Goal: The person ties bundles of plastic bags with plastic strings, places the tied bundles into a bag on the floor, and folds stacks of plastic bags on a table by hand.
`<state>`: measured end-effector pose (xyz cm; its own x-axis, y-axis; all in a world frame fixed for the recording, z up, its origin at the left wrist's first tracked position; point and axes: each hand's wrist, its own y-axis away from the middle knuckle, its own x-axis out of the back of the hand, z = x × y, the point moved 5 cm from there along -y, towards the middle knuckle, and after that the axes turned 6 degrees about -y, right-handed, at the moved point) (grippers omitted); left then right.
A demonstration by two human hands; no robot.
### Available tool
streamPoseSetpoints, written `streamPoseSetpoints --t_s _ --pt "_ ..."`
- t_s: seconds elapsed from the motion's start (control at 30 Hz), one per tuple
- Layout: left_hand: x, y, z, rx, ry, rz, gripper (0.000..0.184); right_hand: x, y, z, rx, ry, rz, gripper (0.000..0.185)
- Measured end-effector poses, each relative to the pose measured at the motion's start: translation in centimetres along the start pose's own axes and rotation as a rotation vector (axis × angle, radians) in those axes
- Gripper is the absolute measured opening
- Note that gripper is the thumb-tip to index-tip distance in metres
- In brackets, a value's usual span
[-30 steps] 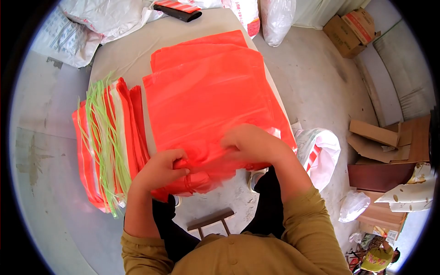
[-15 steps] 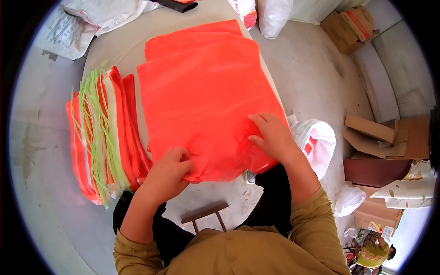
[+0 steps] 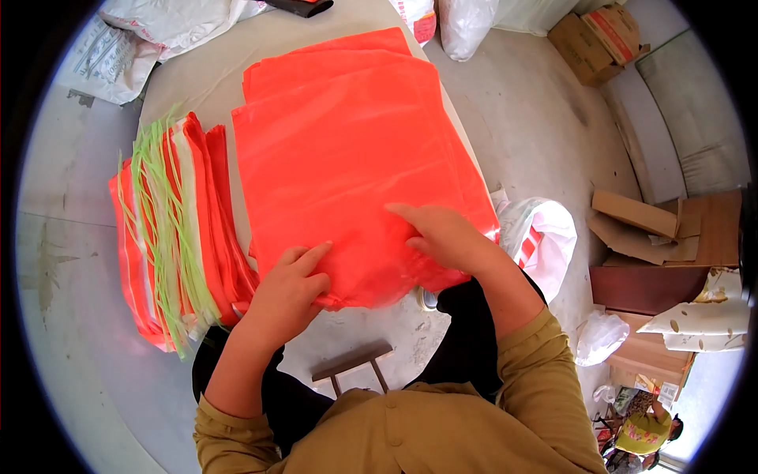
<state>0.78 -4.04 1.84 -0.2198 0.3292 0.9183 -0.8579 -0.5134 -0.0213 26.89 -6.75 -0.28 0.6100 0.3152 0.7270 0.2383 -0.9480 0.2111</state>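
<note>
A stack of bright orange-red sheets (image 3: 339,150), cloth or thin plastic, lies on the table and hangs a little over its near edge. My left hand (image 3: 290,294) rests at the near left corner of the stack, fingers apart, index finger stretched over the sheet. On the near right part lies my right hand (image 3: 444,237), with its index finger extended and thumb spread away from it. The top sheet is wrinkled between both hands. To the left sits a folded pile of red and white striped pieces (image 3: 205,229) with light green strings (image 3: 162,213) draped across.
The beige tabletop (image 3: 189,87) holds white printed sacks (image 3: 110,59) at its far left. An open white sack (image 3: 553,237) with red-striped material stands on the floor at right. Farther right are cardboard boxes (image 3: 588,47) and a plastic bag (image 3: 602,338). Another person (image 3: 643,433) is at lower right.
My right hand has slid left across the top sheet, and its crumpled near right part lies flatter. My left hand's index finger has stretched out.
</note>
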Motion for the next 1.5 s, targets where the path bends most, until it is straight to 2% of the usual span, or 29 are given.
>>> streamPoseSetpoints --t_s 0.13,0.23,0.33,0.53,0.67,0.83,0.97,1.03,1.13,1.2,1.3,1.43,1.5 --pt "-0.2 -0.1 0.2 -0.037 0.008 -0.001 0.028 -0.3 -0.3 -1.0 0.027 -0.134 0.0 0.067" --pt "-0.5 0.0 0.2 -0.085 -0.014 -0.007 0.03 0.6 -0.4 -1.1 0.028 -0.358 0.001 0.068" --pt "-0.4 0.0 0.5 -0.104 -0.034 -0.01 0.032 1.0 -0.5 -2.1 0.052 -0.395 -0.056 0.064" --pt "-0.5 -0.1 1.0 -0.091 -0.104 0.019 0.044 -2.6 -2.0 -3.4 0.123 -0.144 -0.15 0.054" --pt "-0.4 -0.3 1.6 -0.089 -0.155 -0.008 0.058 -3.7 -2.4 -3.9 0.268 -0.143 -0.059 0.054" --pt "-0.9 -0.3 2.0 -0.103 -0.203 0.001 0.059 -4.0 -2.6 -4.5 0.312 -0.04 -0.061 0.051" --pt "-1.2 -0.5 2.4 -0.083 -0.205 0.005 0.054 -3.5 -1.9 -4.5 0.428 0.037 0.074 0.047" --pt "-1.6 -0.4 2.0 -0.081 -0.22 0.008 0.058 -2.2 -1.2 -3.9 0.409 0.066 0.191 0.043" --pt "-1.5 -0.5 1.8 -0.078 -0.229 -0.002 0.06 1.7 1.0 0.8 -0.026 -0.32 0.389 0.038" --pt "-1.4 -0.6 1.8 -0.08 -0.227 -0.01 0.062 4.2 3.4 4.1 -0.252 -0.566 0.633 0.038" --pt "-1.5 -0.5 1.8 -0.095 -0.224 -0.009 0.064 3.8 7.2 7.7 -0.369 -0.575 0.709 0.04" --pt "-1.6 -0.2 1.8 -0.112 -0.226 0.024 0.066 -0.7 9.2 9.7 -0.338 -0.637 0.741 0.053" --pt "-1.7 -0.1 1.7 -0.114 -0.232 0.029 0.066 -1.2 9.1 9.5 -0.403 -0.626 0.738 0.057"
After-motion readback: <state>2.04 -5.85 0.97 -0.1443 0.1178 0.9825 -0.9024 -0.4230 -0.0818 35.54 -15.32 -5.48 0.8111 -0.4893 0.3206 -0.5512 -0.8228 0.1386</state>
